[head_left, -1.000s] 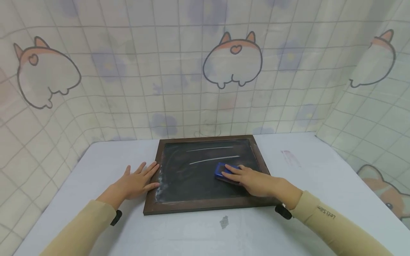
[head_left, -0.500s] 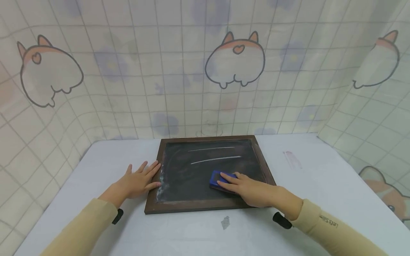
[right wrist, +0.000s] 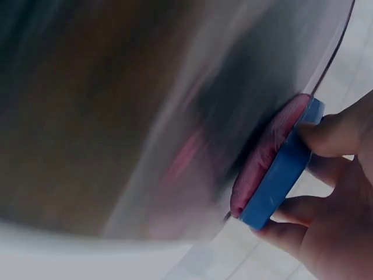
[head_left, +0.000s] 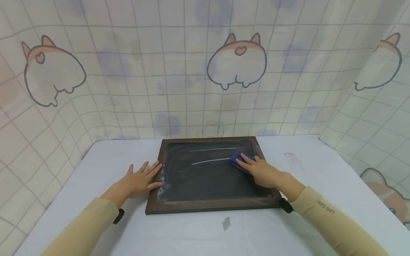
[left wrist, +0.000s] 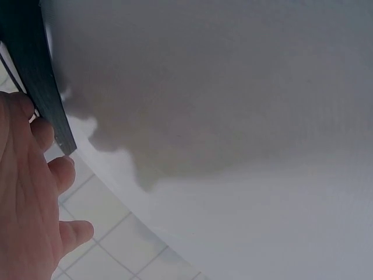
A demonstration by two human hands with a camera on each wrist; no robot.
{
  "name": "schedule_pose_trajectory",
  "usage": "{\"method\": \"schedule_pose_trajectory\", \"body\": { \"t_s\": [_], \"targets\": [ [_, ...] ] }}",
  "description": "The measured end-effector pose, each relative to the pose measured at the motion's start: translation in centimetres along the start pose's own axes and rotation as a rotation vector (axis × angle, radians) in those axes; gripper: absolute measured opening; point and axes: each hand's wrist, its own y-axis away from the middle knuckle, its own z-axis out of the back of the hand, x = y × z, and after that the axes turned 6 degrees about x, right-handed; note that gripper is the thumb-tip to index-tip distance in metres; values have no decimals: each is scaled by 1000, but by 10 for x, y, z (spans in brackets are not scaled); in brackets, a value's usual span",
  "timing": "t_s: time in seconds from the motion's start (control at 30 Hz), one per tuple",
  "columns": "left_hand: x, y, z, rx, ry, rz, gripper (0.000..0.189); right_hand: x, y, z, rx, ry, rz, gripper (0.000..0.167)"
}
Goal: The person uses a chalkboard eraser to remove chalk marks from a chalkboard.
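A small blackboard [head_left: 198, 185] with a brown wooden frame lies on the table, two white chalk lines [head_left: 211, 161] across its upper half. My right hand [head_left: 264, 173] holds a blue chalkboard eraser [head_left: 236, 155] over the right end of the lower line. In the right wrist view, thumb and fingers grip the eraser's blue back [right wrist: 282, 175], and its pinkish pad [right wrist: 265, 160] faces the board surface. My left hand [head_left: 136, 183] rests with spread fingers on the frame's left edge; the left wrist view shows its fingers [left wrist: 64, 172] beside the frame's corner.
A white cloth covers the table [head_left: 192, 234], with a grey patch [head_left: 226, 223] in front of the board and a faint reddish smudge [head_left: 294, 161] to its right. A grid-patterned curtain [head_left: 179, 89] with corgi drawings encloses the back and sides. Chalk dust whitens the board's left edge.
My right hand slid the eraser slightly left and nearer, then up and right onto the lower chalk line, covering its right end. My left hand has stayed on the frame.
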Motion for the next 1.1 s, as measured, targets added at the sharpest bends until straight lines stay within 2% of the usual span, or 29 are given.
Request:
{"method": "schedule_pose_trajectory", "body": {
  "t_s": [0.1,0.27,0.37,0.47,0.63,0.77,0.83,0.93,1.1],
  "targets": [
    [1,-1,-1,10,-11,12,80,25,-3,-2,20,12,57,74],
    [2,-3,-3,11,-8,11,81,71,-4,-6,82,83,217,77],
    [0,-3,-3,4,-2,0,81,81,-6,-5,112,103,263,77],
    [-1,-4,-2,0,-3,-3,81,70,-10,-3,107,56,234,76],
    [-1,-4,-4,4,-5,0,81,32,-16,-2,46,-60,56,75],
    [1,-5,-6,2,-14,3,82,23,-18,-1,47,-90,-30,74],
    [2,-5,-6,3,-23,8,81,31,-22,0,65,-98,-34,74],
    [2,-4,-4,-2,-23,9,81,55,-29,0,90,-75,-15,74],
    [0,-2,-1,-1,-4,4,81,104,-36,-2,140,49,119,75]
  ]
}}
